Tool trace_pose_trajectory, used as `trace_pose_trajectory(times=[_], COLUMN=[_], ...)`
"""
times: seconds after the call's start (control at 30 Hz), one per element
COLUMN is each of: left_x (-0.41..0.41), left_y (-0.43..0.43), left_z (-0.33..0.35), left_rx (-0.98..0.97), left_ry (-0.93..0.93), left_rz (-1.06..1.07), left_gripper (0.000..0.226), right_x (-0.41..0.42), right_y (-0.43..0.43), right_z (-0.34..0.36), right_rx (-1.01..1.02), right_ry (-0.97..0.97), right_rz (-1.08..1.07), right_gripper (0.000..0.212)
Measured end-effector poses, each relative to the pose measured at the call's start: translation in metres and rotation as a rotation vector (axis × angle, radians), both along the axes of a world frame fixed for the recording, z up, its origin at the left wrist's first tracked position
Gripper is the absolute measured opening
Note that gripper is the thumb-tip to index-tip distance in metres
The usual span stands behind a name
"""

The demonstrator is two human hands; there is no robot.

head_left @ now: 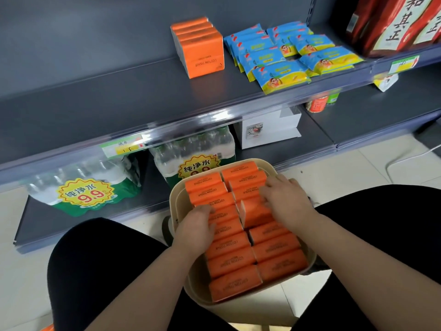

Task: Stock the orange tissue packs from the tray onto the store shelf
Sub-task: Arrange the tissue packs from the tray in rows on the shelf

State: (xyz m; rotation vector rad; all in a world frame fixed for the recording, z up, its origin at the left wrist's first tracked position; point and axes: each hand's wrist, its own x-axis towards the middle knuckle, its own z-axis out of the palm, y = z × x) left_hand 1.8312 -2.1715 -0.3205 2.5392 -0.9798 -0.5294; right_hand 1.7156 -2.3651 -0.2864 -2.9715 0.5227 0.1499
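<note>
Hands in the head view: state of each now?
Left hand: grips orange rectangular tissue packs, left row.
Right hand: grips one raised orange tissue pack.

A dark grey metal shelf (119,103) runs across the far side, backed by a grey panel (95,25). A clear price rail (186,124) with glare on it edges its near side. A lower shelf (317,130) sits below it, just above a pale tiled floor (346,173). At right a white cable (410,156) lies on the tiles.

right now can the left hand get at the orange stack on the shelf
Probably yes: bare shelf lies before the orange stack, blue packs only on its right, though the left hand is down in the tray.
</note>
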Motion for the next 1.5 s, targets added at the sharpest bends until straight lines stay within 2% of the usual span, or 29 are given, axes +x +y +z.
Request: trace_pose_trajectory(times=[0.1,0.27,0.37,0.5,0.7,0.83,0.97,1.07,1.2,1.3,1.4,1.5], left_x=[-0.002,-0.004,-0.005,-0.008,-0.008,-0.004,0.003,0.012,0.007,0.001,0.000,0.001], left_y=[-0.005,-0.005,0.000,0.001,-0.009,-0.010,-0.003,0.008,0.005,-0.004,-0.005,-0.004], left_z=[0.001,-0.002,-0.006,-0.008,-0.011,-0.001,0.029,0.043,0.040,0.029,0.021,0.022], left_rx=[-0.007,0.138,0.262,0.359,0.430,0.349,0.077,-0.091,0.049,0.049,0.045,0.057], left_ry=[-0.009,-0.076,-0.163,-0.288,-0.416,-0.402,-0.370,-0.348,-0.333,-0.205,-0.076,-0.074], left_rz=[-0.042,-0.143,-0.178,-0.216,-0.356,-0.368,-0.325,-0.241,-0.146,-0.043,-0.008,0.017], left_gripper=[0.024,0.014,0.010,0.015,0.020,0.018,0.004,0.009,0.003,0.016,0.050,0.064], right_x=[-0.005,-0.003,-0.001,-0.003,-0.008,-0.010,-0.004,0.000,-0.001,-0.003,-0.004,-0.004], right_y=[-0.007,-0.003,0.004,0.004,0.008,0.010,0.008,0.008,0.010,0.012,0.012,0.011], right_z=[0.019,0.009,-0.011,-0.020,-0.008,-0.007,-0.006,-0.008,-0.017,-0.020,-0.017,-0.008], right_rx=[-0.003,0.046,0.134,0.112,0.096,0.096,0.024,-0.010,0.022,0.060,0.082,0.068], right_ry=[-0.080,0.003,-0.047,0.035,-0.112,-0.124,-0.185,-0.184,-0.097,-0.062,-0.050,-0.059], right_rz=[-0.044,-0.048,-0.113,-0.117,-0.127,-0.122,-0.144,-0.191,-0.164,-0.148,-0.155,-0.189], right_gripper=[0.016,0.010,0.025,0.051,0.054,0.054,0.054,0.056,0.059,0.060,0.062,0.064])
